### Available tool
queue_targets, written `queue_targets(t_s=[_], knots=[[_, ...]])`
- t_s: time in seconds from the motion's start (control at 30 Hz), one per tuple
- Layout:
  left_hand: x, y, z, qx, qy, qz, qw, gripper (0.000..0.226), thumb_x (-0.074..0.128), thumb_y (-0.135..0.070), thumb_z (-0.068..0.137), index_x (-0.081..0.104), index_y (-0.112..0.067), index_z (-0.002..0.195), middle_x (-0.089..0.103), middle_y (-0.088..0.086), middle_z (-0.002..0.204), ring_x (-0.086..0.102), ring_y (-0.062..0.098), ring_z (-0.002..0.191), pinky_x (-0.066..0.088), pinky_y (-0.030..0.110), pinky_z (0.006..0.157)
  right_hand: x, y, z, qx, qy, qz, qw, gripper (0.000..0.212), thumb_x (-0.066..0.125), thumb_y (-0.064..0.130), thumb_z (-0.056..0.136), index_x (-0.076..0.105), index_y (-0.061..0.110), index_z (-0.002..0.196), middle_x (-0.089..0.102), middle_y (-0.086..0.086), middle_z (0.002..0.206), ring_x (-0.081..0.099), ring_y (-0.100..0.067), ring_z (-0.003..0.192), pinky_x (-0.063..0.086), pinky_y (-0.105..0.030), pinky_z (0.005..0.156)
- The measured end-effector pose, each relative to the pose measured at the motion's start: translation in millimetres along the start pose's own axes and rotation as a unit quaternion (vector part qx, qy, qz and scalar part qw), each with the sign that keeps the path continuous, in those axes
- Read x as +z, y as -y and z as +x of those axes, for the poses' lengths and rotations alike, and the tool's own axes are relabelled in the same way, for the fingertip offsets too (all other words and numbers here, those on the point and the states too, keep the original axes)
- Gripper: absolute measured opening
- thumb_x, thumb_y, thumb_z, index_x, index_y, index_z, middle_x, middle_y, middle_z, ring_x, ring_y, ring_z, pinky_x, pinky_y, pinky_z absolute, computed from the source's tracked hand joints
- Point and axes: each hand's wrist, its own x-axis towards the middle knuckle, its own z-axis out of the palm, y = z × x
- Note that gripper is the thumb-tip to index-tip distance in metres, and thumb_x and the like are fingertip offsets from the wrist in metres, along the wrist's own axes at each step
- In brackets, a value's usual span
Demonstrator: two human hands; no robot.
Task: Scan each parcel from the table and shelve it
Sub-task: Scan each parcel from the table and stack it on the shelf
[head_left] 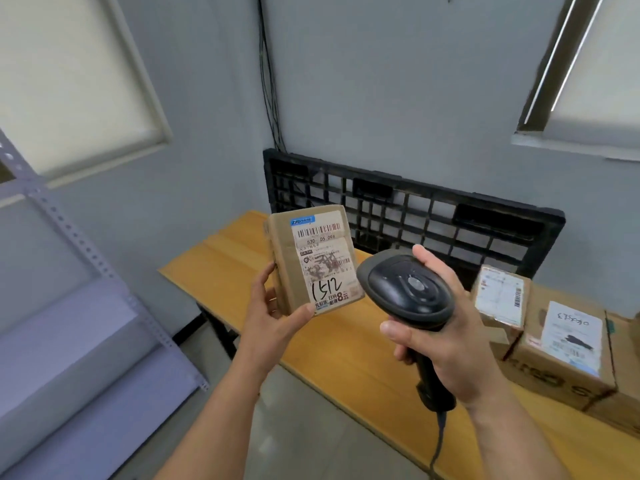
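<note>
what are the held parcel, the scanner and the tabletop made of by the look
The parcel: brown cardboard, matte, taped seams, with a paper label bearing barcodes. The scanner: probably black moulded plastic, satin, soft highlights on its rounded head. The tabletop: wood or wood-look laminate, yellowish, smooth, with long plank lines; the picture leaves open which.

The left hand (273,320) is holding a small brown parcel (311,261) up over the wooden table (221,258). The parcel's label is facing us, with "1512" written on it. The right hand (450,341) is gripping a black scanner (405,289) just beside the parcel. Two more boxes (561,355) are sitting on the table at the right. A black grid (415,216) is leaning on the wall behind. A grey shelf (69,306) is standing at the left.
</note>
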Motion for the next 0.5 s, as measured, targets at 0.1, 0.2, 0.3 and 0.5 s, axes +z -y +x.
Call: queue_targets(t_s=[0.1,0.2,0.3,0.5], knots=[[-38,2,-19,0.003,-0.023,-0.004,1.0,0.093,0.084,-0.038,0.066,0.028,-0.043,0.14,0.058,-0.003,0.119,0.063,0.008,0.102,0.052,0.015,0.07,33,8,-9,-0.009,0.026,-0.007,1.0,0.096,0.093,0.024,0.058,0.041,0.047,0.136,0.069,0.001,0.106,0.064,-0.033,0.055,0.055,-0.039,0.049],[-86,6,-46,0.0,-0.048,-0.024,0.999,0.095,0.078,-0.05,0.053,0.031,-0.048,0.136,0.059,0.0,0.121,0.064,0.013,0.105,0.054,0.026,0.082,75,21,-22,-0.014,0.051,0.0,0.999,0.092,0.084,0.015,0.057,0.043,0.045,0.133,0.069,0.005,0.105,0.062,-0.031,0.053,0.055,-0.036,0.047],[-137,9,-77,0.004,-0.083,-0.037,0.996,0.087,0.079,-0.048,0.053,0.035,-0.053,0.128,0.061,0.0,0.121,0.065,0.014,0.106,0.053,0.03,0.087,126,31,-38,-0.018,0.075,0.017,0.997,0.094,0.09,0.009,0.058,0.045,0.045,0.132,0.07,0.0,0.102,0.062,-0.026,0.052,0.052,-0.032,0.046],[-233,16,-137,0.007,-0.14,-0.044,0.989,0.09,0.081,-0.045,0.054,0.036,-0.052,0.132,0.061,0.002,0.122,0.064,0.018,0.109,0.05,0.046,0.097,220,47,-83,-0.029,0.139,0.019,0.99,0.092,0.083,-0.001,0.063,0.045,0.046,0.132,0.072,0.004,0.1,0.059,-0.027,0.049,0.052,-0.035,0.046]])
